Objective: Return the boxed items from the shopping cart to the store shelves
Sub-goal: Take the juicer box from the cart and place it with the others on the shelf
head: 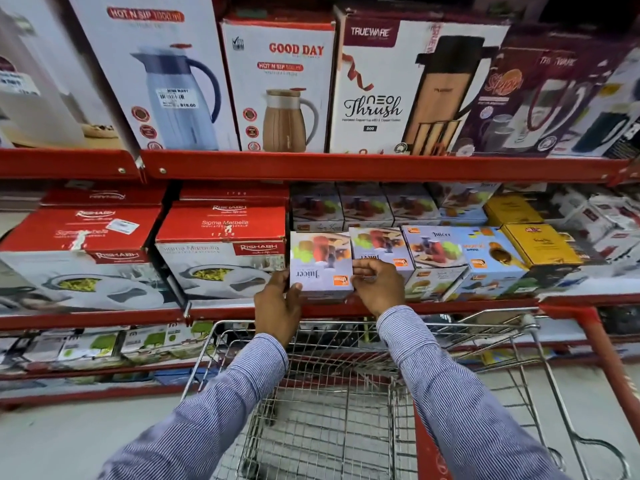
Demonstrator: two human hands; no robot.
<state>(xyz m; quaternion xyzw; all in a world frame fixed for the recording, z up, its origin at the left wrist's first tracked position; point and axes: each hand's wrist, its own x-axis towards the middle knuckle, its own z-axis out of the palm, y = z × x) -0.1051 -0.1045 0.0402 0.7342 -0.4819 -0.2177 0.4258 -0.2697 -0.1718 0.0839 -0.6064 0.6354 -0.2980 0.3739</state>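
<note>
A small lavender juicer box (320, 263) printed with coloured glasses rests upside down at the front edge of the middle red shelf (433, 306). My left hand (277, 306) grips its lower left corner. My right hand (375, 285) grips its right side. The box stands between a red-and-white Rishabh casserole box (221, 251) on its left and another juicer box (379, 244) on its right. Below my striped sleeves stands the wire shopping cart (332, 410); no boxes show in its visible basket.
More juicer boxes (436, 251) and yellow boxes (540, 244) fill the shelf to the right. Tall flask boxes (280, 88) line the upper shelf. A lower shelf (86, 348) holds small green-and-white boxes. The cart's red handle (426, 448) is near my right arm.
</note>
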